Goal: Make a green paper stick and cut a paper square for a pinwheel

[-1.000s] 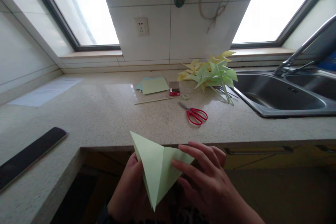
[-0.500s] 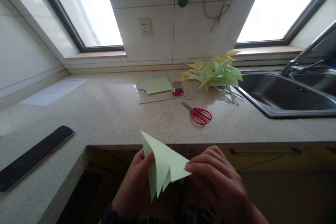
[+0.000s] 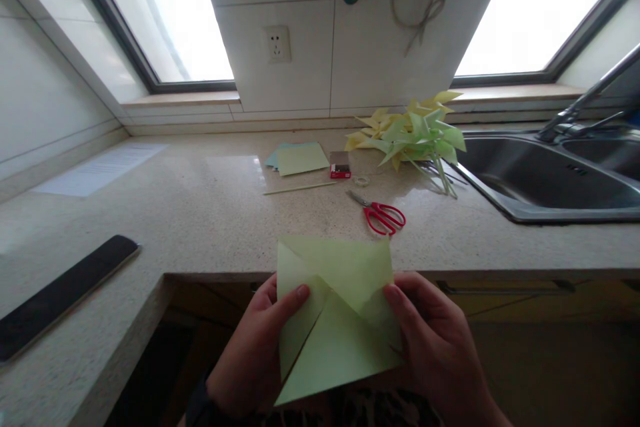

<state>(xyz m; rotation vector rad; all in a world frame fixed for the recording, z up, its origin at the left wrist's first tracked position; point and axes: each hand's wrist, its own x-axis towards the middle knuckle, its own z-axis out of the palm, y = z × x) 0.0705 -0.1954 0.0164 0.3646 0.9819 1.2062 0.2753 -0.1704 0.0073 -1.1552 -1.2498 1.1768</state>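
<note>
A pale green square of paper [image 3: 345, 347], slit along its diagonals towards the middle, is spread out in front of me below the counter edge. My left hand [image 3: 260, 340] pinches its left side, thumb on top and fingers behind. At the right side my right hand [image 3: 433, 340] grips it the same way. Beyond the sheet lie red-handled scissors [image 3: 383, 215], blades pointing to the back left. A thin pale stick [image 3: 300, 188], a small red box [image 3: 340, 168] and a ring of tape [image 3: 361, 181] rest behind them.
Stacked green and blue paper sheets [image 3: 303, 159] lie at the back. Finished yellow and green paper pinwheels [image 3: 415, 133] are heaped beside the steel sink [image 3: 530, 180]. On the left are a printed sheet [image 3: 100, 167] and a long dark flat object [image 3: 65, 297].
The green paper was folded together between my hands and is now opened out flat. My right hand has shifted from its pointed corner to the right edge.
</note>
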